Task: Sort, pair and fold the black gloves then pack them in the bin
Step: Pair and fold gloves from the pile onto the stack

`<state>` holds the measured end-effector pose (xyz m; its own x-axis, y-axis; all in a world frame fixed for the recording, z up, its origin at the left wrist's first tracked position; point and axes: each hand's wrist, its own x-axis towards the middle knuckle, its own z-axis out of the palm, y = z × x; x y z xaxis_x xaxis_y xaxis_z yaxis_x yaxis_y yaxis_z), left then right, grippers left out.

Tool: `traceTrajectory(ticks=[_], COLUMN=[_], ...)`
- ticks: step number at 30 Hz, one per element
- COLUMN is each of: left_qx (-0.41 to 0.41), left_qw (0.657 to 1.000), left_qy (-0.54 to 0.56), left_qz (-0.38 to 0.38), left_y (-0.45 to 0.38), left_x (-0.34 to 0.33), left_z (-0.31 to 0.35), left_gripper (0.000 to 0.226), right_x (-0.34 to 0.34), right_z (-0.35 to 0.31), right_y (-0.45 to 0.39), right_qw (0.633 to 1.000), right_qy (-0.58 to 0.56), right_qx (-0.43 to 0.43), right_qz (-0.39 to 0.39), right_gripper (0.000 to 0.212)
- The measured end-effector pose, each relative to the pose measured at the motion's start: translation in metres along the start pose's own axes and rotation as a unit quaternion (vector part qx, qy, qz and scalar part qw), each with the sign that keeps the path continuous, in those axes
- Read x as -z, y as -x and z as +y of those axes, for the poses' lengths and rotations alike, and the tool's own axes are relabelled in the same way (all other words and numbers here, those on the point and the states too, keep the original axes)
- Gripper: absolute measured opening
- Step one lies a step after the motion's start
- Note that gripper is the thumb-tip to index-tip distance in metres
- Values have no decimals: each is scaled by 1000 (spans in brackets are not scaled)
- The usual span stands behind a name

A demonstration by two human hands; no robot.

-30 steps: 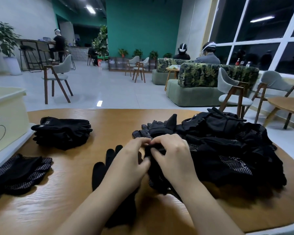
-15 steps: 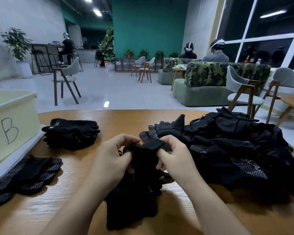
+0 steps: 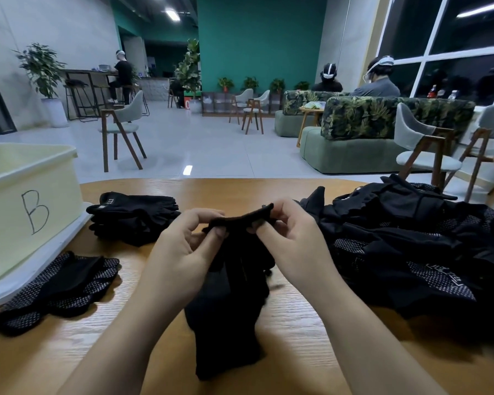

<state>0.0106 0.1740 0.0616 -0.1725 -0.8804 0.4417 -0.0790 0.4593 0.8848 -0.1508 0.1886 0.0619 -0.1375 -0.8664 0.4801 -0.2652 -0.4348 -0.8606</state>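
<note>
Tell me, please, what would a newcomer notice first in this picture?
First, the two hands at the centre: the left hand and the right hand pinch the top edge of a black glove that hangs to the table. Next, the big heap of gloves on the right, and the pale bin marked B at the left edge.

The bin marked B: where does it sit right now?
In the head view the bin marked B stands at the far left edge of the wooden table, with the folded glove stack to its right and dotted gloves in front.
</note>
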Motion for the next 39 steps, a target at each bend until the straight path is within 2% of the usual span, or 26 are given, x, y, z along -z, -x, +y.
traceTrajectory(ticks=[2, 6, 12, 15, 18, 28, 32, 36, 39], left_qx=[-30, -90, -50, -32, -19, -9, -6, 2, -10], left_qw=[999, 984, 972, 965, 956, 936, 936, 939, 936], left_qy=[-20, -140, -173, -183, -198, -233, -237, -232, -244], left_qz=[-16, -62, -152, -187, -215, -265, -259, -254, -252], left_y=[-1, 2, 29, 40, 47, 66, 68, 69, 69], left_x=[5, 18, 30, 34, 38, 47, 48, 46, 45], left_z=[-4, -20, -54, -61, -58, -61, -58, -54, -54], left_gripper=[11, 14, 23, 28, 17, 23, 23, 35, 29], right_x=[-1, -7, -3, 1, 4, 10, 9, 8, 7], right_z=[3, 18, 47, 49, 46, 44, 44, 42, 41], right_y=[-3, -2, 18, 26, 34, 53, 55, 57, 58], right_qw=[999, 985, 960, 948, 941, 927, 926, 927, 932], right_qy=[28, 117, 166, 188, 206, 238, 241, 240, 227], right_qx=[22, 87, 51, 32, 21, -13, -23, -25, -32], right_qz=[-23, -94, -219, -255, -267, -289, -289, -286, -282], right_gripper=[7, 26, 34, 40, 39, 42, 41, 37, 38])
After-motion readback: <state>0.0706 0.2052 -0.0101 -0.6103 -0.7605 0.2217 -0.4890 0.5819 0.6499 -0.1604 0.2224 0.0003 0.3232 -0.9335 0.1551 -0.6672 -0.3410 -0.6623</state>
